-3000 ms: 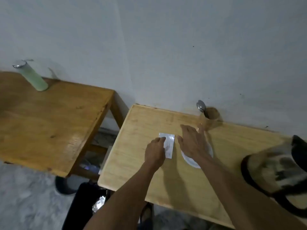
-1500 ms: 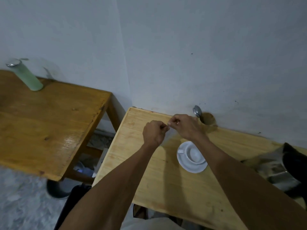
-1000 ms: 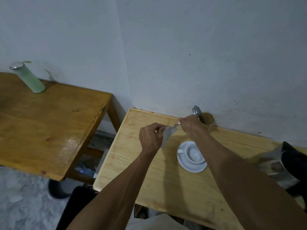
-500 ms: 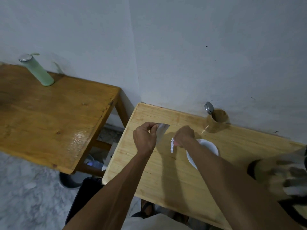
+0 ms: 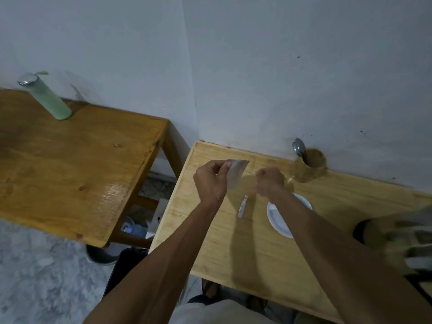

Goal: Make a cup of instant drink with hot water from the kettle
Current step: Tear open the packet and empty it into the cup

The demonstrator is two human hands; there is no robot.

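Note:
My left hand (image 5: 211, 181) pinches a silver drink sachet (image 5: 237, 175) upright above the light wooden table (image 5: 224, 251). My right hand (image 5: 268, 183), blurred, hovers just right of it with nothing in its fingers. A thin torn-off strip (image 5: 242, 206) lies on the table below that hand. A white saucer (image 5: 277, 220) sits under my right forearm, which hides the cup on it. The kettle (image 5: 397, 242), clear with black trim and blurred, stands at the right edge.
A wooden holder (image 5: 309, 166) with a spoon (image 5: 298, 146) stands against the wall behind the saucer. A darker wooden table (image 5: 70, 160) to the left carries a green bottle (image 5: 45, 97). Between the tables is a gap down to the floor.
I lifted the sachet off the table and tore a strip from its top. The right hand has let go of the strip, which now lies on the table; the left hand keeps the sachet.

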